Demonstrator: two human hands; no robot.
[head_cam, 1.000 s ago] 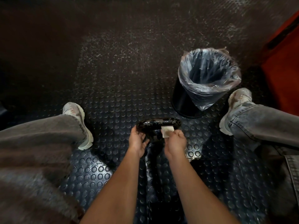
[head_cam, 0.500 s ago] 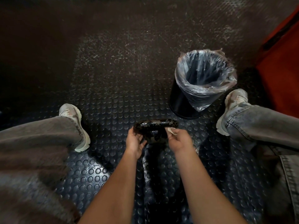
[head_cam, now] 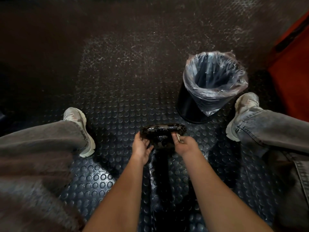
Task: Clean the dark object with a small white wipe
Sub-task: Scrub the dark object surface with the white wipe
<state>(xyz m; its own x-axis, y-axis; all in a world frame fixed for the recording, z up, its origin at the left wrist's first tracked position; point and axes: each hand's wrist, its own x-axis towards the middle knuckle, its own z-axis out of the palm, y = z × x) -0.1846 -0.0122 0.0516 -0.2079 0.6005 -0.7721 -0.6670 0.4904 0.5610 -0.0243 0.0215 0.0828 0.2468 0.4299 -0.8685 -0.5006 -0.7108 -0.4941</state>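
Here a person sits with both legs spread over a dark rubber floor [head_cam: 120, 97] covered in raised round studs, and holds a glossy black, rough-surfaced oval object [head_cam: 163, 131] low between the knees. The left hand [head_cam: 141, 145] cups the object's left end, fingers curled under its rim and thumb beside it. The right hand [head_cam: 183, 144] grips the object's right side, its fingers pinching a small white wipe [head_cam: 178, 137] against the dark surface; only a sliver of the wipe shows between the fingertips. The object is held in the air above the floor, its shiny top facing up.

Beyond it to the right, a black round waste bin [head_cam: 187, 104] lined with a clear plastic bag [head_cam: 215, 77] stands on the floor, near the right foot in a pale sneaker [head_cam: 242, 108]. The left pale sneaker [head_cam: 80, 124] rests well apart on the other side. An orange-red surface [head_cam: 291, 72] fills the far right edge.
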